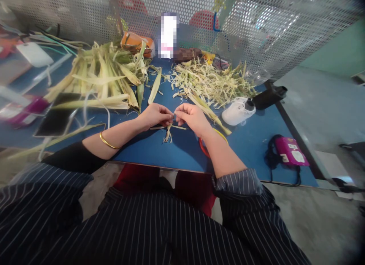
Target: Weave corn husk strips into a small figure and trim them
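My left hand and my right hand meet over the blue table, fingertips pinched together on a small bundle of dry leaf strips. The bundle's frayed end hangs down to the table between the hands. A thin strip lies crosswise under them. A gold bangle is on my left wrist. Both hands are closed on the strips.
A pile of long pale green leaves lies at the left, a heap of shredded strips at the back right. A white thread spool, a black tool, a pink device with black cord, a dark phone and red-handled scissors sit around.
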Available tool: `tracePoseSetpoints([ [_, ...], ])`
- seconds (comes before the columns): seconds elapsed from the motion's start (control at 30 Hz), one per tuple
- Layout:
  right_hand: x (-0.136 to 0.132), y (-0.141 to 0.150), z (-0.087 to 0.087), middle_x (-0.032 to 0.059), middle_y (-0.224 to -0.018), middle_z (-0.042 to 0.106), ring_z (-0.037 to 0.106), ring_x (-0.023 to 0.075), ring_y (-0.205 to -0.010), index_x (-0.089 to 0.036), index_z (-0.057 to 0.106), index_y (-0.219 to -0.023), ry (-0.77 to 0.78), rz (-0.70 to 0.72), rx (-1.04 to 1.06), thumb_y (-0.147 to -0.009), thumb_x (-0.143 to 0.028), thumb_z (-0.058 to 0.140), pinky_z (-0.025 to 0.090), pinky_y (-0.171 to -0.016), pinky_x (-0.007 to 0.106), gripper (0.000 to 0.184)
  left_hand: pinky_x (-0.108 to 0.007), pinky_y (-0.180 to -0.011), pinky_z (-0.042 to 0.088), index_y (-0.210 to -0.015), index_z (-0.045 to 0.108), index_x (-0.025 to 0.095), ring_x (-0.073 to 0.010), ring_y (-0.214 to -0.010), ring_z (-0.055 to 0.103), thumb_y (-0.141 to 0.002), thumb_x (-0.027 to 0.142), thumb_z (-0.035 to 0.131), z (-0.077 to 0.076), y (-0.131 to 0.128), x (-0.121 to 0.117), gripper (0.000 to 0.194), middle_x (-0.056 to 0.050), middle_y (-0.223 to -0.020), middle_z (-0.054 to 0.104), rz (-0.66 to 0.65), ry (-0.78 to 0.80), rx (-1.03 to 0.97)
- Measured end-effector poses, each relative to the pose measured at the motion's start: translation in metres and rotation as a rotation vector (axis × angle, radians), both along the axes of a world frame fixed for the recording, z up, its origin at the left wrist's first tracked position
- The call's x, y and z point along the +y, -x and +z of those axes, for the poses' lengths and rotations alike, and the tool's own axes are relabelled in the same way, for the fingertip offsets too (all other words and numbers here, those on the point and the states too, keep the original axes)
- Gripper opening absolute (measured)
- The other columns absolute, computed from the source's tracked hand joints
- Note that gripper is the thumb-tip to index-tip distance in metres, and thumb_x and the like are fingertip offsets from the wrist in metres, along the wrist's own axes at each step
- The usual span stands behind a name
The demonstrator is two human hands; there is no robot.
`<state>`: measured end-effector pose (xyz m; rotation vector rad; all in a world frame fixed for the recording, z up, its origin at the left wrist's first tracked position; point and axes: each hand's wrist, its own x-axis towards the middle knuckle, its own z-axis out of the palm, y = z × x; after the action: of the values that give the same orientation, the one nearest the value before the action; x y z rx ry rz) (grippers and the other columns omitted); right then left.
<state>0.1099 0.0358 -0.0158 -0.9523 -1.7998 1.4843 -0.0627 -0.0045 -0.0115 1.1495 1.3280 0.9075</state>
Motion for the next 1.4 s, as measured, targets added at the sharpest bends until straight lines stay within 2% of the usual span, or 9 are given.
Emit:
tracePoseSetpoints([
  [0.13, 0.000, 0.004, -0.001, -0.0016, -0.065, 0.062, 0.055, 0.0079, -0.055, -0.018, 0.059, -0.080, 0.002, 0.044, 0.152, -0.081, -0.027, 0.063, 0.049, -0.058, 0.024, 0.010, -0.025, -0.059, 0.050, -0.076, 0.071, 0.010, -0.0091, -0.054, 0.059, -0.072, 0.021, 0.072, 0.000, 0.002, 0.000, 0.012, -0.007, -0.066, 0.069, -0.028, -0.001, 0.009],
  [0.43, 0.001, 0.009, -0.004, 0.0005, -0.075, 0.066, 0.056, 0.0074, -0.056, -0.017, 0.060, -0.085, -0.007, 0.006, 0.167, -0.081, -0.019, 0.062, 0.049, -0.060, 0.024, 0.006, -0.022, -0.058, 0.046, -0.082, 0.072, 0.013, -0.0084, -0.058, 0.058, -0.070, 0.027, 0.073, -0.005, 0.009, 0.001, 0.018, -0.003, -0.070, 0.068, -0.193, -0.055, -0.001],
  [0.57, 0.006, 0.005, -0.004, 0.0013, -0.087, 0.067, 0.057, 0.0071, -0.056, -0.019, 0.059, -0.099, -0.048, -0.078, 0.149, -0.083, -0.018, 0.056, 0.051, -0.064, 0.027, 0.016, -0.023, -0.060, 0.047, -0.080, 0.069, 0.012, -0.0082, -0.057, 0.056, -0.071, 0.031, 0.074, -0.006, 0.005, 0.000, 0.021, -0.003, -0.066, 0.065, -0.115, -0.064, 0.000],
  [0.67, 0.010, -0.002, -0.002, 0.0000, -0.078, 0.065, 0.056, 0.0085, -0.054, -0.018, 0.062, -0.094, -0.175, -0.179, -0.012, -0.083, -0.021, 0.056, 0.049, -0.062, 0.027, 0.013, -0.024, -0.062, 0.049, -0.079, 0.067, 0.013, -0.0083, -0.057, 0.058, -0.070, 0.030, 0.075, -0.005, 0.004, 0.001, 0.021, -0.003, -0.066, 0.065, -0.062, -0.036, -0.047],
  [0.83, 0.012, -0.011, -0.005, 0.0015, -0.076, 0.066, 0.057, 0.0125, -0.063, -0.018, 0.070, -0.082, -0.284, 0.003, -0.259, -0.075, -0.027, 0.066, 0.045, -0.065, 0.028, 0.012, -0.024, -0.063, 0.051, -0.082, 0.066, 0.013, -0.0080, -0.058, 0.059, -0.072, 0.029, 0.074, -0.009, 0.007, 0.002, 0.021, -0.004, -0.071, 0.067, -0.065, -0.050, -0.080],
  [1.03, 0.009, -0.004, -0.010, 0.0013, -0.073, 0.058, 0.051, 0.0134, -0.066, -0.019, 0.068, -0.073, -0.497, -0.001, -0.433, -0.077, -0.034, 0.067, 0.037, -0.064, 0.029, 0.015, -0.022, -0.062, 0.050, -0.080, 0.067, 0.012, -0.0066, -0.057, 0.059, -0.072, 0.028, 0.074, -0.009, 0.007, 0.002, 0.019, -0.004, -0.069, 0.067, -0.068, -0.060, -0.081],
  [1.13, 0.008, -0.003, -0.007, 0.0010, -0.073, 0.058, 0.049, 0.0132, -0.066, -0.018, 0.065, -0.070, -0.491, 0.000, -0.434, -0.078, -0.030, 0.065, 0.036, -0.065, 0.028, 0.014, -0.022, -0.060, 0.051, -0.079, 0.068, 0.012, -0.0072, -0.056, 0.059, -0.070, 0.029, 0.076, -0.008, 0.005, 0.001, 0.020, -0.005, -0.070, 0.069, -0.023, -0.053, -0.068],
  [1.27, 0.008, -0.009, -0.002, 0.0001, -0.070, 0.059, 0.048, 0.0131, -0.065, -0.019, 0.062, -0.070, -0.376, -0.038, -0.323, -0.078, -0.030, 0.063, 0.036, -0.063, 0.028, 0.013, -0.021, -0.052, 0.049, -0.080, 0.069, 0.013, -0.0072, -0.052, 0.057, -0.068, 0.031, 0.077, -0.007, 0.005, 0.002, 0.023, -0.005, -0.072, 0.070, 0.062, -0.061, -0.057],
  [1.4, 0.006, -0.013, 0.005, -0.0006, -0.069, 0.058, 0.047, 0.0119, -0.065, -0.018, 0.062, -0.070, -0.340, 0.028, -0.263, -0.078, -0.032, 0.064, 0.037, -0.063, 0.028, 0.015, -0.019, -0.044, 0.041, -0.080, 0.071, 0.013, -0.0069, -0.052, 0.055, -0.065, 0.031, 0.079, -0.005, 0.008, 0.003, 0.025, -0.006, -0.075, 0.071, 0.076, -0.044, -0.057],
])
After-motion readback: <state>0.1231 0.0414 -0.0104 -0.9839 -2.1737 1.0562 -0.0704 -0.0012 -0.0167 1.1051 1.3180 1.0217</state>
